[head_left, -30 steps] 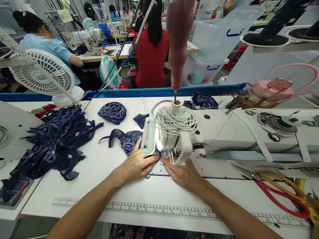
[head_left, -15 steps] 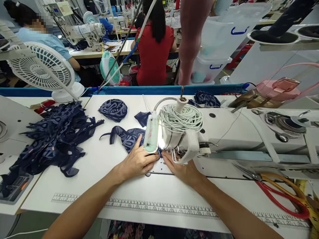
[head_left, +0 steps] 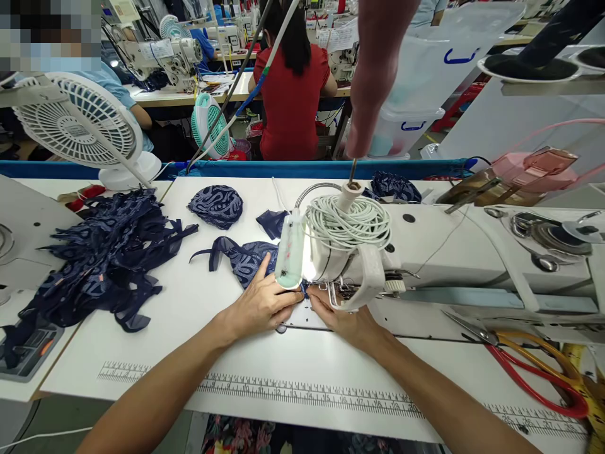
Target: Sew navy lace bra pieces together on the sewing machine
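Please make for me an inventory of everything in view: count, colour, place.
Fabric pieces: 4+, navy, centre and back
Fabric pile: 1, navy, left
Sewing machines: 3+, white, right, left, background
Cord coil: 1, pale green, atop machine
Scissors: 1, red and orange, right
Tape measure: 1, yellow, right
Bottle: 1, pink top, back right
Fans: 3+, white and teal, back left
Boxes: 2+, clear, back right
People: 2+, red, blue clothing, background
Left hand: 1, bare, on fabric
Right hand: 1, bare, at machine

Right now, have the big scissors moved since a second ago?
No, not that I can see. The scissors lie in the same spot against the printed ruler, just beyond its right end part; only the view tilted slightly.
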A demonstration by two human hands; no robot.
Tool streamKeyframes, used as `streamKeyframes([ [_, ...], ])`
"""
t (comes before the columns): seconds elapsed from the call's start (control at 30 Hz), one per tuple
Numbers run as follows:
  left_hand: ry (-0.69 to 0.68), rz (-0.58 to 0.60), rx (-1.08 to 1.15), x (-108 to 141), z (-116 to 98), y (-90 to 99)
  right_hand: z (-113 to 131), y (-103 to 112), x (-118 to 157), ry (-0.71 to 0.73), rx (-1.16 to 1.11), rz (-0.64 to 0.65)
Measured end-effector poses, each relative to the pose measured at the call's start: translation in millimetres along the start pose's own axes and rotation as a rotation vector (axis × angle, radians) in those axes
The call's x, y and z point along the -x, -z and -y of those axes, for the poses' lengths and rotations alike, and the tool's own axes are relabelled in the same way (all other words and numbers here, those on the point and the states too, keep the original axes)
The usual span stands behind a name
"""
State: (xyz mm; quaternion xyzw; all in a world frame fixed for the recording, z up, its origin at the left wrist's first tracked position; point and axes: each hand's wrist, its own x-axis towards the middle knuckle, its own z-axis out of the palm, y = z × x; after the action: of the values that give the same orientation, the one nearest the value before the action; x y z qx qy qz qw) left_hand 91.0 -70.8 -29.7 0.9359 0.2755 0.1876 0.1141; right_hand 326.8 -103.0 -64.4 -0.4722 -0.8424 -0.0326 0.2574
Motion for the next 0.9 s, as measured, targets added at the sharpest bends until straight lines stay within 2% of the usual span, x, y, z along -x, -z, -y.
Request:
streamKeyframes([
  [0.23,0.001,0.005,0.001,0.4,0.8,-0.6,-0.5,-3.0,6.1,0.078,0.059,0.035],
  [0.53,-0.005,-0.034,0.042,2.7,3.3,-3.6,5.3,4.1,8.6,0.214,0.234,-0.007],
  [0.73,0.0,0.011,0.016,2.3,3.6,-3.8,4.7,3.7,7.4,0.169,0.184,-0.008],
  [0.9,0.002,-0.007,0.004,0.9,2.2,-3.1,-0.2,1.6,8.8,0.23,0.308,0.016],
])
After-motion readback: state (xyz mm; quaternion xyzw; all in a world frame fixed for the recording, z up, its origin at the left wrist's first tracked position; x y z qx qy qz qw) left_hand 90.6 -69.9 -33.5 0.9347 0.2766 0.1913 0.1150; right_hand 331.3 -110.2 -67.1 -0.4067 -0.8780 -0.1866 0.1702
